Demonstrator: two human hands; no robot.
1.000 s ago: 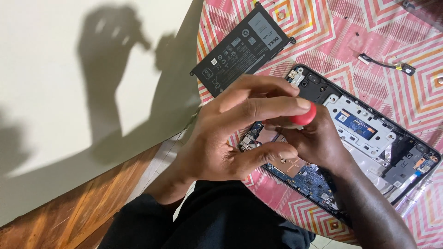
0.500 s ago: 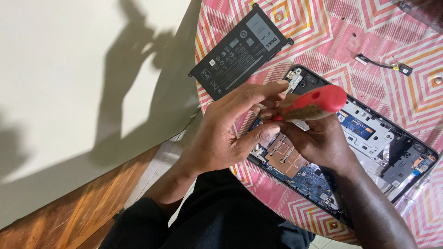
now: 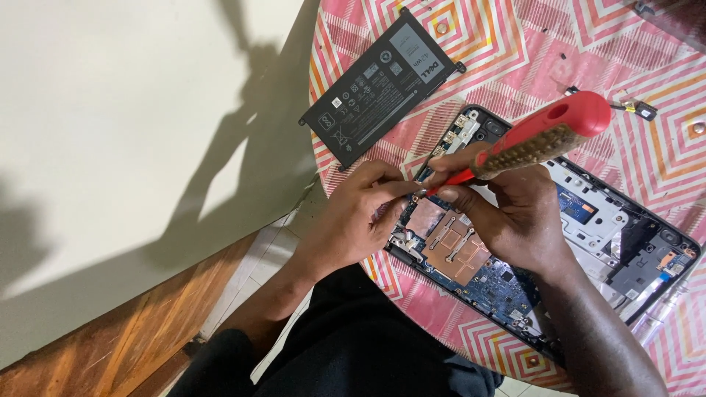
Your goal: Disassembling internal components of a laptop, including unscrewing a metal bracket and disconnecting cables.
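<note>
While we work from the head view | right hand (image 3: 515, 220) grips the red screwdriver (image 3: 540, 136), tip at the open laptop (image 3: 588, 228) on the table | left hand (image 3: 360, 213) pinches beside the tip | risk, we judge: tip slips, gouging the board.

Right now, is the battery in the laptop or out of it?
Out. The black battery lies flat on the patterned cloth, apart from the opened laptop and beyond both hands.
</note>
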